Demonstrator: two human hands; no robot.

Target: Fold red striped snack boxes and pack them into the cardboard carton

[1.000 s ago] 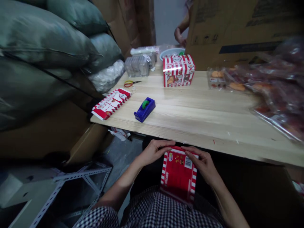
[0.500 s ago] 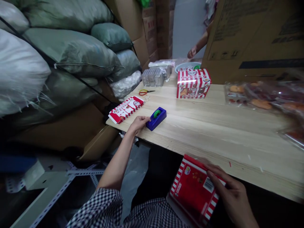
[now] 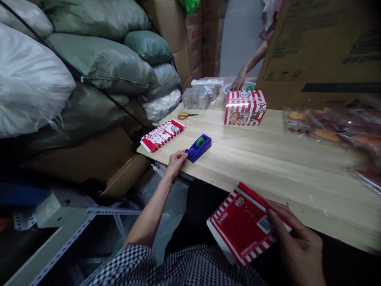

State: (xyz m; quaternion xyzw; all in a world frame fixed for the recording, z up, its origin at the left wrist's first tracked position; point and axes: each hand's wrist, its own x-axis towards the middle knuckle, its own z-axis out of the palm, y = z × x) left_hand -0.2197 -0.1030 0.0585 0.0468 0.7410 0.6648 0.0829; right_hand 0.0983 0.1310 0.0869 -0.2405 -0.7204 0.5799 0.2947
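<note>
My left hand (image 3: 177,161) is pinched closed at the near end of a blue tape dispenser (image 3: 200,148). A green tape roll (image 3: 200,142) sits in the dispenser; whatever the fingertips grip there is too small to make out. My right hand (image 3: 297,234) holds a red carton (image 3: 245,224) with white-striped edges and a barcode, tilted over my lap below the table edge. Its thumb lies on the printed face, and the other fingers are partly hidden behind it. A flat striped carton (image 3: 163,135) lies left of the dispenser.
Scissors (image 3: 187,115) lie beyond the flat carton. Further back are a striped box (image 3: 245,108), clear plastic packs (image 3: 195,98) and a basin (image 3: 228,88) with a co-worker's hand (image 3: 238,82) in it. Bagged items (image 3: 327,127) and a large cardboard box (image 3: 315,51) stand right; sacks (image 3: 98,63) pile left.
My left hand has drawn slightly away from the dispenser toward me. The red carton has turned a little and risen in my right hand. The co-worker's hand has lowered into the basin.
</note>
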